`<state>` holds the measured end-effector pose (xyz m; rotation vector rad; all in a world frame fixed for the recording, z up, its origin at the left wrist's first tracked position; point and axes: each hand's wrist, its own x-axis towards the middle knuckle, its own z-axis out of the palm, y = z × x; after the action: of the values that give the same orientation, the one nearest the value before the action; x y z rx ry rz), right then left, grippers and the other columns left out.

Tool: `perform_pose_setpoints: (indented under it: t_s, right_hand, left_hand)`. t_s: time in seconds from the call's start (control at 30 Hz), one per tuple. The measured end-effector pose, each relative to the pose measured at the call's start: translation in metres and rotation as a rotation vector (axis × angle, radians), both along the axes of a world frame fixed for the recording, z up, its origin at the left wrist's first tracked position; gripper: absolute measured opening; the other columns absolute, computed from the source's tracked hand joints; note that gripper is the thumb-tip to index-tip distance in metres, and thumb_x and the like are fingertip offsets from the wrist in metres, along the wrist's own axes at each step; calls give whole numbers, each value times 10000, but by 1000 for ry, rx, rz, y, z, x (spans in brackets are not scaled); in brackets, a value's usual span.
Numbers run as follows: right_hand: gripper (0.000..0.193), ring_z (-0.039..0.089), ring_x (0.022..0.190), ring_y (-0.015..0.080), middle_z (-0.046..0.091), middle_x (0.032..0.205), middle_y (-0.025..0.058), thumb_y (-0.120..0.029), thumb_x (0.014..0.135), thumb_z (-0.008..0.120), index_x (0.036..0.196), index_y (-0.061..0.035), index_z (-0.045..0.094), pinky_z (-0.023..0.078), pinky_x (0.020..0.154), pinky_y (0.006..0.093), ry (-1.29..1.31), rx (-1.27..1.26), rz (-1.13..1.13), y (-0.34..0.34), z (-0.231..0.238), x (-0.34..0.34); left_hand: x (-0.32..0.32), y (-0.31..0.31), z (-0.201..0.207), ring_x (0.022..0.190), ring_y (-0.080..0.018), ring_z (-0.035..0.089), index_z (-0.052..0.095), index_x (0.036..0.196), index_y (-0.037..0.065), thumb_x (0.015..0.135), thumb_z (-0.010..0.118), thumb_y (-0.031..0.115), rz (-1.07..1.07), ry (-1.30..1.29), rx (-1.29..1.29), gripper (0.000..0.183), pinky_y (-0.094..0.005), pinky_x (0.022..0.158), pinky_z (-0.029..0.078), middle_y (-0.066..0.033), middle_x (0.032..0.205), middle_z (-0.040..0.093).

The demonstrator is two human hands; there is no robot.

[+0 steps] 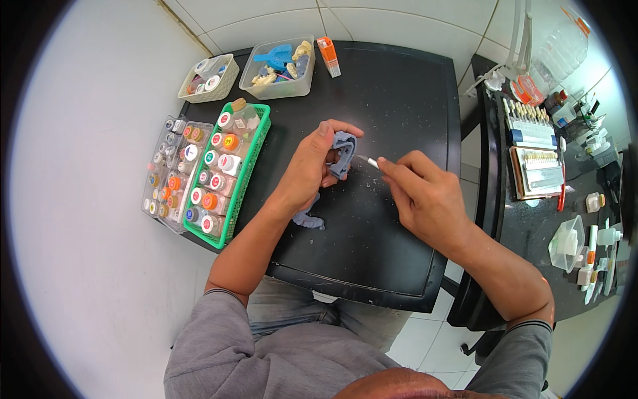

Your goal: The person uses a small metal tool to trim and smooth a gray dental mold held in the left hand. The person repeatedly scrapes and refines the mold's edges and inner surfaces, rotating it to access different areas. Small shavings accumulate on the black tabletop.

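And here's the left hand, thumb and fingers curled tight around a curved blue-grey piece, holding it up over the black table; across from it the right hand pinches a white-handled tool, its thin tip aimed at the piece's right edge, touching or just short, I cannot tell! Below, a blue-grey lump lies by the left wrist, pale crumbs speckle the table, and a green basket of bottles stands off to the left
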<state>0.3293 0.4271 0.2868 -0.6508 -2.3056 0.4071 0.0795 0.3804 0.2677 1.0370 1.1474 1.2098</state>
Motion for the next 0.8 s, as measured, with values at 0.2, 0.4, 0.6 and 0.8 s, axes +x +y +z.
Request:
perform_pose_setpoints:
  t_s: [0.2,0.4,0.6,0.8]
  right_hand:
    - [257,709,645,289,665,945,78,-65,968,804,1224,-51,811,565,583,417,-20,-59,49,0,2,6]
    - [229,703,635,285,651,925,72,-49,956,795,1184,-65,798,554,569,414,21,-42,-3,4,6,6]
    - [251,705,636,259,643,933,59,-24,940,785,1182,-89,799,548,562,398,8,-23,-22,-1,-4,9]
    - [303,701,649,240,635,970,54,-20,908,796,1205,-79,801,548,567,385,-10,58,-24,-7,-9,18]
  left_hand:
    - [2,2,1,746,-96,593,637,1421,34,1159,333,766,-14,93,77,835,-232,531,340,-30,910,630]
    - [9,7,12,795,-148,660,629,1462,36,1173,254,743,56,-140,-17,851,-252,551,388,-71,974,682]
    - [12,3,-5,821,-168,677,617,1492,32,1181,235,717,40,-216,-27,844,-258,563,407,-88,1015,695]
    - [22,-1,-11,852,-161,680,615,1513,47,1188,235,698,53,-143,41,822,-262,616,425,-71,1025,699]
